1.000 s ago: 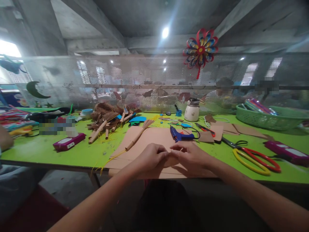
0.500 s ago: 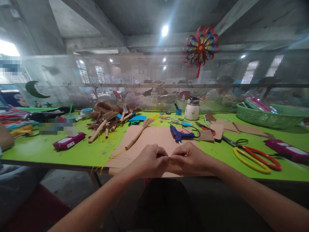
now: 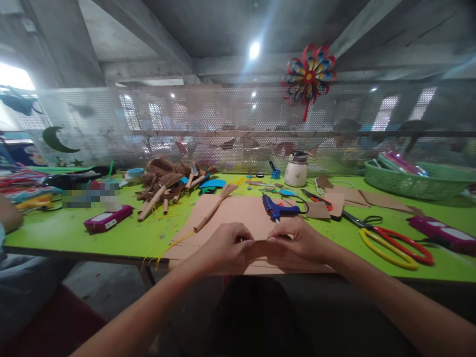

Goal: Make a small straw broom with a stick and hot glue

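Note:
My left hand (image 3: 232,245) and my right hand (image 3: 299,239) pinch the upper edge of a strip of brown paper (image 3: 261,249) at the table's front edge, with a small gap between the two hands. Larger brown paper sheets (image 3: 238,210) lie flat under and behind them. Just beyond my right hand rests a blue glue gun (image 3: 280,208). A rolled paper stick with a frayed end (image 3: 213,210) lies on the sheets, left of the glue gun.
Large scissors with red and yellow handles (image 3: 390,243) lie at right, near a purple device (image 3: 442,233) and a green basket (image 3: 405,183). Paper rolls (image 3: 154,202), another purple device (image 3: 108,219) and a person's arm (image 3: 9,214) are at left. A white jar (image 3: 296,171) stands behind.
My hands have moved apart along the paper's edge, and more of the brown strip shows between them. Both still pinch it.

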A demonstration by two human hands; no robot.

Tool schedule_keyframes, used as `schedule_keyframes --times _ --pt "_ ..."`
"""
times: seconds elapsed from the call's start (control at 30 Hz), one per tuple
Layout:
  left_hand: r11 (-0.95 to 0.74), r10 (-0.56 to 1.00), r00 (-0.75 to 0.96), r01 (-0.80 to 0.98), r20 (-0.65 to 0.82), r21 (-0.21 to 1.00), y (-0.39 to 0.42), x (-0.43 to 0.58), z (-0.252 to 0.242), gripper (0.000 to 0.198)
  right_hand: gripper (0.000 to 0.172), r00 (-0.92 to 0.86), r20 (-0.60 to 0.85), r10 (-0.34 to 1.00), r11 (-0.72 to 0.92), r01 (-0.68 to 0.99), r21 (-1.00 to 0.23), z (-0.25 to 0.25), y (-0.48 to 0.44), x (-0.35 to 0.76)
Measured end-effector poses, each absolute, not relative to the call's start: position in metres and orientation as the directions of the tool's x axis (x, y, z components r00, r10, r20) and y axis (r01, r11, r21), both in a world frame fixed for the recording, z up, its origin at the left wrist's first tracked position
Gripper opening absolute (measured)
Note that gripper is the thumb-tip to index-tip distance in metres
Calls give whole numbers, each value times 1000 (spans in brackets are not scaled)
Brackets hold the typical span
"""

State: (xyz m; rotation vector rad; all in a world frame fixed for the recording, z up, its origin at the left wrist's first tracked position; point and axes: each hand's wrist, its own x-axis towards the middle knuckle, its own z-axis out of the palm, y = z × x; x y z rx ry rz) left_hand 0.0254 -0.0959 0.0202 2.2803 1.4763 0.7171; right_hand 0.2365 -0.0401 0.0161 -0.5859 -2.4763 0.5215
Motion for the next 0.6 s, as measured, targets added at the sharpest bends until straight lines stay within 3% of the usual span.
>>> schedule_keyframes --times 0.17,0.4,0.6 --pt "-503 860 384 744 336 439 -100 23 20 14 21 -774 410 482 846 291 -446 21 -40 240" --pt "-620 765 480 730 429 288 -109 25 15 15 19 -798 408 443 835 202 -512 31 -44 241" --pt "-603 764 480 769 432 213 -111 33 21 12 19 -771 478 421 880 219 -421 30 -49 229"
